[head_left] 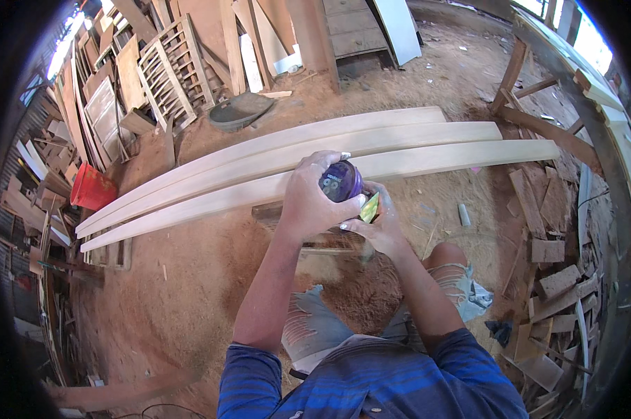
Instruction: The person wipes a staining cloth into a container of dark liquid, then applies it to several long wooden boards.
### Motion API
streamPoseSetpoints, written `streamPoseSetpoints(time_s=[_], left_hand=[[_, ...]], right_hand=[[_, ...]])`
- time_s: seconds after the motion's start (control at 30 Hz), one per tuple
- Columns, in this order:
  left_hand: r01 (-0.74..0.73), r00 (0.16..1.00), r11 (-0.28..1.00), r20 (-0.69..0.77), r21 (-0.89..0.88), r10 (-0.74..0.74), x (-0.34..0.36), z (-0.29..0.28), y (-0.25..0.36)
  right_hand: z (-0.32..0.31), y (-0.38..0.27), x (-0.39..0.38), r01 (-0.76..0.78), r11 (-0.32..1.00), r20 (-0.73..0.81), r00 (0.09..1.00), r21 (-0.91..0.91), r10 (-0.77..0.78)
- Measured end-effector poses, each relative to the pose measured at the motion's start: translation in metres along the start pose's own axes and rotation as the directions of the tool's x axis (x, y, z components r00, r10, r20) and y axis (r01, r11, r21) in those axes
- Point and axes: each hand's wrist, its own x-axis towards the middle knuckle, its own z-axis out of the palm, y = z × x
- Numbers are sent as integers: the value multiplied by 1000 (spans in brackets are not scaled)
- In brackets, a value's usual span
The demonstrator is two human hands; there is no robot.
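A round, dark purple thing [339, 180] with small pale rings on its face is gripped in my left hand [303, 202]; its exact kind is unclear. My right hand [387, 230] is closed beside it, pinching a small yellow-green piece [370, 208] against its lower right side. Whether that piece is part of the purple thing or separate, I cannot tell. Both hands are above the nearest of three long, pale wooden planks [455, 158], which lie side by side and run from left to right. Pale dust marks my fingertips.
A red bucket [94, 187] stands near the planks' left ends. Behind them lie a dark basin [240, 112] and a slatted wooden frame [176, 70] among leaning boards. Wood offcuts [558, 283] pile up at right, below a wooden bench [581, 105]. A pale cylinder [464, 215] lies on the ground.
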Motion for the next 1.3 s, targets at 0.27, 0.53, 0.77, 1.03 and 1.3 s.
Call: streamPoseSetpoints(time_s=[0.27, 0.53, 0.77, 1.03, 1.3], left_hand=[[73, 997, 982, 47, -175, -66, 6, -10, -8], [202, 974, 887, 181, -415, -137, 16, -19, -19], [291, 955, 779, 220, -556, -200, 21, -24, -27], [217, 970, 873, 197, -436, -143, 20, -22, -23], [227, 973, 867, 56, -444, -226, 17, -11, -16]], right_hand=[[-2, -2, 0, 25, 987, -12, 1000, -159, -28], [-3, 13, 2, 47, 995, -25, 998, -83, -49], [-2, -10, 1, 48, 971, 6, 999, -235, -47], [3, -6, -2, 52, 977, 11, 999, -205, -51], [44, -36, -9, 18, 880, -162, 981, -475, -108]])
